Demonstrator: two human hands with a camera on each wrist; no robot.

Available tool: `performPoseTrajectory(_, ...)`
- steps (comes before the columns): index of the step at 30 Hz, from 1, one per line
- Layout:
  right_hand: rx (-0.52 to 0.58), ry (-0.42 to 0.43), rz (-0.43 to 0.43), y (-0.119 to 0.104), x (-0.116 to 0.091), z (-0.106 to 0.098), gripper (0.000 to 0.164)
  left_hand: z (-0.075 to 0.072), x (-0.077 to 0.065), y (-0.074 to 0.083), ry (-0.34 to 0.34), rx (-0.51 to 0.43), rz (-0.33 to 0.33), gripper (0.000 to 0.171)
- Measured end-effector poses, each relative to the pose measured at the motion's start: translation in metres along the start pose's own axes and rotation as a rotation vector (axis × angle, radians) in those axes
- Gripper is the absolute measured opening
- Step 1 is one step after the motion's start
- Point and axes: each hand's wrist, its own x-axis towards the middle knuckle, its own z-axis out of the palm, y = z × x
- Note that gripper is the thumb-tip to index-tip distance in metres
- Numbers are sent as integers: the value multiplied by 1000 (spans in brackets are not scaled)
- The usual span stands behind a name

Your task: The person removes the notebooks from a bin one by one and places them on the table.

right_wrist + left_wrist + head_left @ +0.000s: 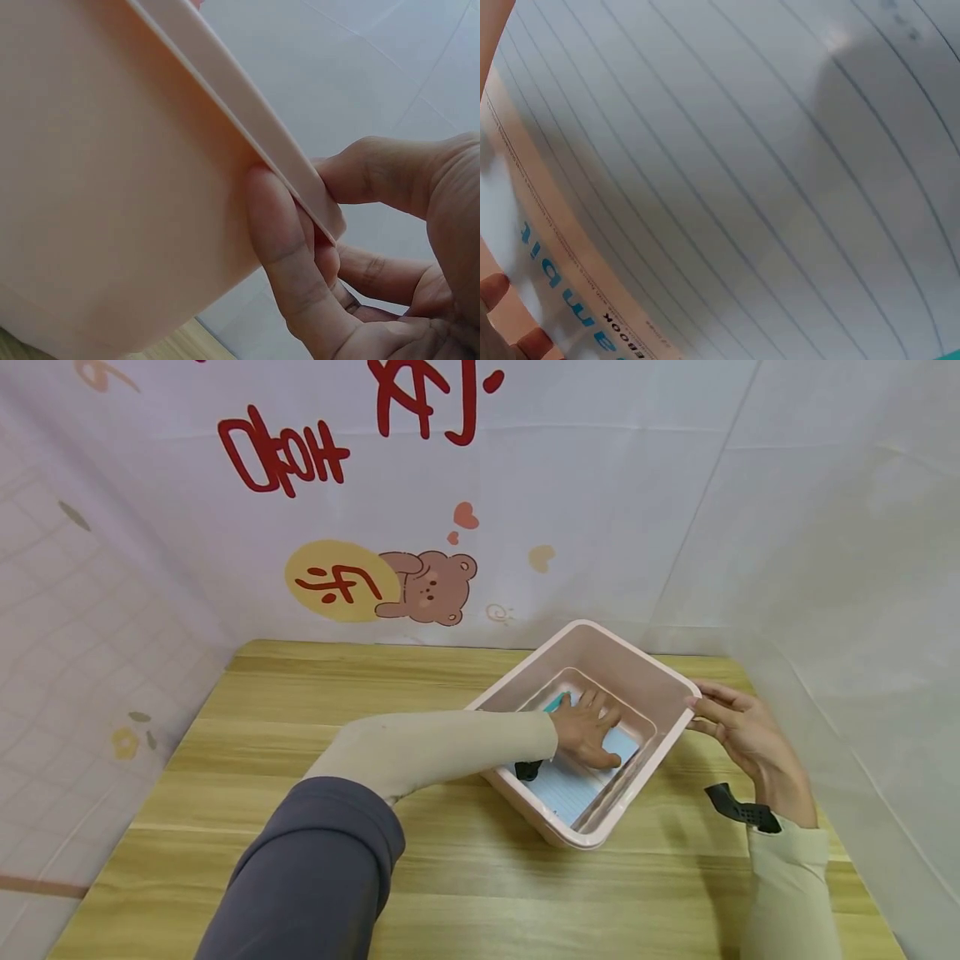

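Note:
A pale pink plastic bin (645, 660) sits on the table, turned cornerwise. Inside it lies a light-blue striped notebook (562, 793), whose cover with blue lettering (570, 292) fills the left wrist view. My left hand (587, 731) reaches down into the bin over the notebook, its fingers spread, palm hidden. Something teal (555, 702) shows beside those fingers, partly covered. At the bin's right corner my right hand (738, 722) pinches the rim; in the right wrist view the thumb is on the outer lip and fingertips (271, 206) tuck beneath it.
The wood-grain table (315, 693) extends left of and in front of the bin. Behind it hangs a white sheet (585, 527) printed with a bear and red characters. Another white sheet (862, 652) rises close on the right, past my right hand.

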Motion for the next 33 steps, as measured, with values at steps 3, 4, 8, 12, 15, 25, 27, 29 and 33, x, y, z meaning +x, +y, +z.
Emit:
performPoseTrajectory(3, 2, -2, -2, 0, 0, 0, 29, -1, -1, 0, -3, 45, 0, 78)
performPoseTrajectory(4, 2, -2, -3, -1, 0, 0, 29, 0, -1, 0, -4, 51, -4, 81)
performPoseTrajectory(8, 8, -2, -2, -1, 1, -1, 29, 2, 1, 1, -11, 76, -23, 89)
performPoseTrajectory(12, 9, -4, -4, -1, 1, 0, 29, 2, 1, 2, -17, 97, -39, 92)
performPoseTrajectory(15, 7, -6, -3, -1, 1, 0, 28, 1, -1, 3, -14, 106, -50, 95)
performPoseTrajectory(25, -16, -11, 12, -1, 2, 0, 28, 1, 3, 1, 22, 148, -40, 107)
performPoseTrajectory(27, -17, -13, 11, -1, 2, 0, 27, 0, 4, 0, 29, 149, -35, 110)
performPoseTrajectory(29, -11, -12, 12, -2, 2, 0, 28, -1, 4, 0, 48, 152, -31, 114)
performPoseTrajectory(33, -4, -6, 20, -4, 2, 2, 28, -5, 4, -1, 70, 168, -42, 116)
